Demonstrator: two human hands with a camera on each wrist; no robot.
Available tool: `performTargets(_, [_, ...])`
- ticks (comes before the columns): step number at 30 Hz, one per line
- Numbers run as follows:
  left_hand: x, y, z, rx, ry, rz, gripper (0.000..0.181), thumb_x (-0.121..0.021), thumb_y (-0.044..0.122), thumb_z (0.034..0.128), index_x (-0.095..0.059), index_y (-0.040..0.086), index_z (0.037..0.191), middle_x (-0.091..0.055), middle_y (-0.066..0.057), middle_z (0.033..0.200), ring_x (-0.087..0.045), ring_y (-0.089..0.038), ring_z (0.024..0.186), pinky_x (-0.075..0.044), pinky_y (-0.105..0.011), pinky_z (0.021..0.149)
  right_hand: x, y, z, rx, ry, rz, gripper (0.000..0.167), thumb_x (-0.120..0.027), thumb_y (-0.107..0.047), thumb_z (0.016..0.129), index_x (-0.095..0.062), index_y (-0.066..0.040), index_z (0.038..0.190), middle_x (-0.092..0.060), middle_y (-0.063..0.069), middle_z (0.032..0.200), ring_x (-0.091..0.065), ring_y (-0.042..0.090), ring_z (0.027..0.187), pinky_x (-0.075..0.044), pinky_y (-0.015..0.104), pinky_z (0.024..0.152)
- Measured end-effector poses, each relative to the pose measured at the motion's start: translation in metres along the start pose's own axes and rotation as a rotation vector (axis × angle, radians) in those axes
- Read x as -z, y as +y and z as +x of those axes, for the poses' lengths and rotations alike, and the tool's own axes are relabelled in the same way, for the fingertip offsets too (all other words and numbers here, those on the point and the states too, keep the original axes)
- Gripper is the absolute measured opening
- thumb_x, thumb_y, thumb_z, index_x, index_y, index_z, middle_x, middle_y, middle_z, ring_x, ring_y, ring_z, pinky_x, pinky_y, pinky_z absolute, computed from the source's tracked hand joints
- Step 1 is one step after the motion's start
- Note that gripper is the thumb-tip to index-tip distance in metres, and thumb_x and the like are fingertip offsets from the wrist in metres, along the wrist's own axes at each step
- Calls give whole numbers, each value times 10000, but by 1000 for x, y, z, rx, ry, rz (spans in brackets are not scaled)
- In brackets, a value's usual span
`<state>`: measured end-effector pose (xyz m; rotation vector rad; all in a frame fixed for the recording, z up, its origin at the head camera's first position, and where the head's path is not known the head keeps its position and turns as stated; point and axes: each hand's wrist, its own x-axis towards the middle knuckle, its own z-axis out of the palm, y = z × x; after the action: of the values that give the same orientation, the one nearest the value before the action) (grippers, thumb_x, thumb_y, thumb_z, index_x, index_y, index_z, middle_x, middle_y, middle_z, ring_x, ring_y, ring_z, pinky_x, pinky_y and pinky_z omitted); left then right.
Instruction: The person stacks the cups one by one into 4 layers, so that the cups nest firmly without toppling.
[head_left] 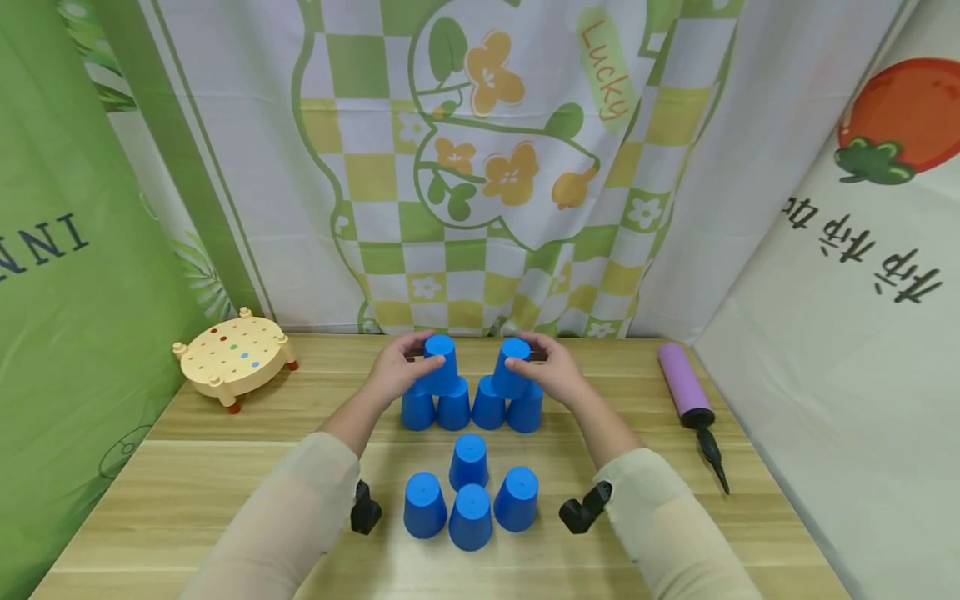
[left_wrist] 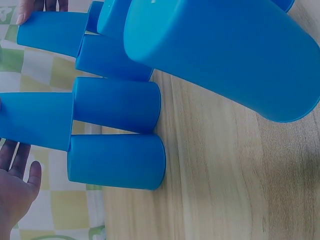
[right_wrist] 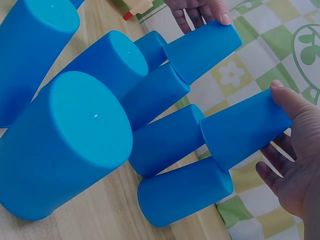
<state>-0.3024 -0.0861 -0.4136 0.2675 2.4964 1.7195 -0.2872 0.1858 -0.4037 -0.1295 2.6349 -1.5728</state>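
Observation:
My left hand holds an upside-down blue cup between thumb and fingers. This cup sits across the tops of two upside-down cups at the back of the table. Just to the right, a second raised blue cup is gripped by my right hand, thumb in front and fingers behind. Beneath it stand two more cups side by side. In the right wrist view, the raised cup touches both cups under it. The left wrist view shows the left raised cup likewise in contact.
Several more upside-down blue cups stand in a cluster nearer the front, between my forearms. A round pegged board on short legs is at the back left. A purple hand pump lies at the right. Curtains close off the back.

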Motion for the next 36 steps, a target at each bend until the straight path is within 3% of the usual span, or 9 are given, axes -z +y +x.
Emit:
performTargets(18, [1, -3, 0, 3, -12, -1, 606, -687, 284, 920, -462, 96, 1450, -524, -177, 1425, -474, -382, 1330, -408, -545, 1098, 0, 0, -2, 3, -15, 2, 595, -695, -293, 910, -473, -138, 1440, -527, 157, 1412, -501, 359, 1296, -459, 512, 1051])
performTargets(26, [4, -6, -3, -17, -14, 4, 636, -701, 280, 910, -441, 107, 1464, -471, -169, 1486, -435, -371, 1374, -385, -526, 1125, 4, 2, -4, -17, -20, -6, 709, -690, -334, 911, -359, -145, 1509, -435, 174, 1490, -444, 370, 1349, -433, 520, 1076])
performTargets(30, [9, -9, -8, -51, -9, 2, 635, -698, 267, 914, -435, 84, 1463, -472, -181, 1481, -432, -357, 1380, -364, -515, 1144, 8, 3, -8, 15, -20, 18, 719, -684, -311, 921, -334, -118, 1518, -429, 183, 1491, -438, 375, 1353, -430, 518, 1081])
performTargets(36, [17, -16, -28, -76, 2, -22, 604, -691, 187, 917, -442, 49, 1450, -466, -196, 1485, -442, -368, 1372, -361, -537, 1139, 15, 7, -20, 45, -9, 56, 714, -685, -268, 924, -323, -104, 1517, -436, 202, 1479, -431, 384, 1354, -420, 532, 1086])
